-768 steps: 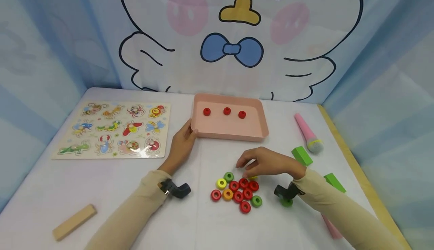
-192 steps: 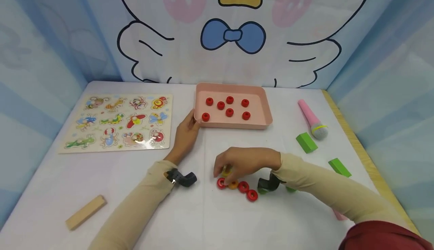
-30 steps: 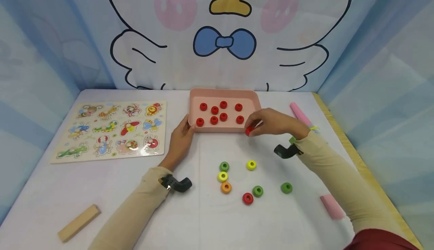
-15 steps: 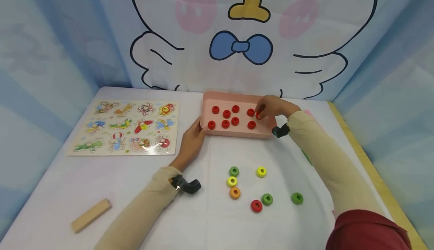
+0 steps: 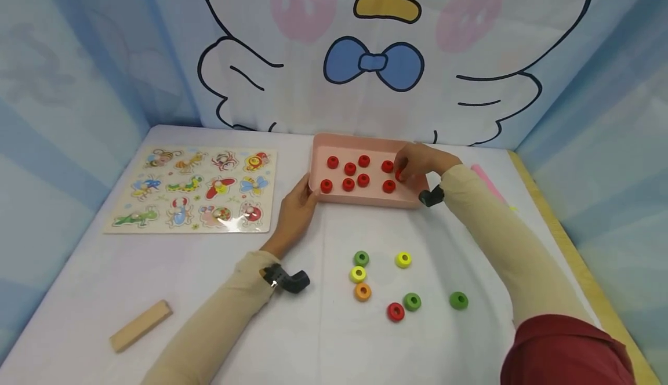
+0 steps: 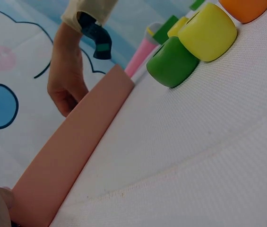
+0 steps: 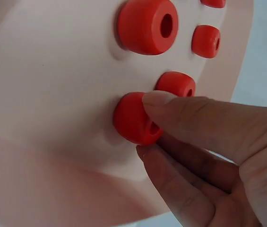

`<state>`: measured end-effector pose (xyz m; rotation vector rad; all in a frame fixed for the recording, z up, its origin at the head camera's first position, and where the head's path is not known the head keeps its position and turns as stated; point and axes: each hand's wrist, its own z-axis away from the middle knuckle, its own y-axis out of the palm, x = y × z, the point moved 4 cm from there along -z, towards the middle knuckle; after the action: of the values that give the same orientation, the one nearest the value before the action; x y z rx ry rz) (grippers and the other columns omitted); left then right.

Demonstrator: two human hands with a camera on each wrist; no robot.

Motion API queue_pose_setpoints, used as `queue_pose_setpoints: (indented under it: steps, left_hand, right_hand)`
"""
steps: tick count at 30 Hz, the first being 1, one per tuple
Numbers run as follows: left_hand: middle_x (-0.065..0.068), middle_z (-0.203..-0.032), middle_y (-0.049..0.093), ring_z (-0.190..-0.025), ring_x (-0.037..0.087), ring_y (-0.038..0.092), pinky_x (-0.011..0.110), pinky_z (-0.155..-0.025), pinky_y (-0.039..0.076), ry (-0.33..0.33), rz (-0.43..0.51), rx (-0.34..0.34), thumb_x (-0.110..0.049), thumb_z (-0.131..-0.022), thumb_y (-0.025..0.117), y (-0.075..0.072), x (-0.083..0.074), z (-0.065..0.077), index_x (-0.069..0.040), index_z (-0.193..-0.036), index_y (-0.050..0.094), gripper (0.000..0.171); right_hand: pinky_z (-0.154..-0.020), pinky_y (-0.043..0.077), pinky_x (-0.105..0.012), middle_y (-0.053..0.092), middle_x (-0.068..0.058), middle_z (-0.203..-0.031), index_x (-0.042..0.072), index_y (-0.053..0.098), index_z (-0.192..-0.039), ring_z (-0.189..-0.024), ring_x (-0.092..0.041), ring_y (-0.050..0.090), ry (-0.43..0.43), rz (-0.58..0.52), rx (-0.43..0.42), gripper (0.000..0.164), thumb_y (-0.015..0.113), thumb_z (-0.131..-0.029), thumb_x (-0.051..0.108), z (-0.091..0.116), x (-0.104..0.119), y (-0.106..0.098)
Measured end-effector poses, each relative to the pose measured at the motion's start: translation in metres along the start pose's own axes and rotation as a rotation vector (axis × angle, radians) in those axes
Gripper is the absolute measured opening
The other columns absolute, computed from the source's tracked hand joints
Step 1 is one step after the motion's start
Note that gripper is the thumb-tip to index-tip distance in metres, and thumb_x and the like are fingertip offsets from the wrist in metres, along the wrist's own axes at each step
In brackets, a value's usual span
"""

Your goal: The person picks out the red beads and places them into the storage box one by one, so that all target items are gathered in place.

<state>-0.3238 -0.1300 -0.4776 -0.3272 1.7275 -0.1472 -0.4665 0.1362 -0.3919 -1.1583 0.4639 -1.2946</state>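
Observation:
A pink tray stands at the back of the table. My left hand holds its front left corner, the thumb lying on the front wall. My right hand reaches into the tray's right end, where thumb and fingers pinch a red bead at the tray floor. Several other red beads sit apart in two rough rows to its left. On the table before the tray lie one red bead, an orange bead, two yellow beads and three green beads.
An insect puzzle board lies at the left. A wooden block is at the front left. A pink toy microphone at the right is partly covered by my right sleeve. The left wrist view shows a green block beside it.
Over the earlier frames, red beads have gone from the table pile into the tray. A second ago my right hand held this bead by the tray's front right corner; now it is inside.

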Motion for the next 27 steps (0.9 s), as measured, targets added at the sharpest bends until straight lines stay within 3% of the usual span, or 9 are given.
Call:
queue_pose_setpoints:
  steps: [9, 14, 18, 22, 27]
  left_hand:
    - [0.008, -0.156, 0.032, -0.141, 0.015, 0.031, 0.028, -0.112, 0.032, -0.012, -0.031, 0.010, -0.025, -0.103, 0.053, 0.001, -0.001, 0.000, -0.005, -0.154, 0.029, 0.060]
    - [0.009, -0.157, 0.032, -0.141, 0.016, 0.032, 0.027, -0.112, 0.032, -0.017, -0.020, 0.006, -0.024, -0.103, 0.053, 0.002, 0.000, -0.001, -0.005, -0.154, 0.028, 0.060]
    - [0.010, -0.156, 0.032, -0.141, 0.016, 0.032, 0.026, -0.111, 0.033, -0.021, -0.022, 0.005, -0.023, -0.103, 0.054, 0.002, 0.001, -0.001, -0.004, -0.154, 0.029, 0.060]
    - [0.009, -0.156, 0.032, -0.141, 0.015, 0.032, 0.027, -0.111, 0.033, -0.026, -0.021, 0.001, -0.024, -0.102, 0.054, 0.002, 0.002, -0.001, -0.005, -0.154, 0.030, 0.060]
    - [0.007, -0.157, 0.031, -0.142, 0.014, 0.030, 0.026, -0.111, 0.033, -0.018, -0.008, 0.012, -0.025, -0.103, 0.054, 0.002, 0.000, -0.002, -0.007, -0.154, 0.029, 0.060]
  right_hand:
    - [-0.094, 0.051, -0.046, 0.057, -0.015, -0.122, 0.004, 0.063, -0.127, -0.113, -0.033, 0.050, -0.056, 0.032, -0.064, 0.040, 0.071, -0.089, 0.009, 0.029, 0.004, -0.001]
    - [-0.099, 0.049, -0.049, 0.055, -0.016, -0.128, 0.004, 0.062, -0.130, -0.122, -0.037, 0.048, -0.116, 0.027, -0.104, 0.042, 0.073, -0.089, 0.009, 0.057, 0.022, 0.004]
    - [-0.097, 0.051, -0.047, 0.057, -0.014, -0.127, 0.006, 0.065, -0.127, -0.119, -0.035, 0.052, -0.220, 0.045, -0.116, 0.042, 0.076, -0.087, 0.009, 0.088, 0.045, 0.019]
    - [-0.096, 0.052, -0.045, 0.061, -0.010, -0.124, 0.007, 0.067, -0.124, -0.115, -0.031, 0.057, -0.363, 0.020, -0.044, 0.040, 0.078, -0.085, 0.011, 0.122, 0.060, 0.046]
    - [-0.095, 0.052, -0.036, 0.063, -0.002, -0.121, 0.009, 0.067, -0.123, -0.112, -0.024, 0.059, -0.447, -0.094, 0.151, 0.039, 0.078, -0.086, 0.014, 0.154, 0.064, 0.089]
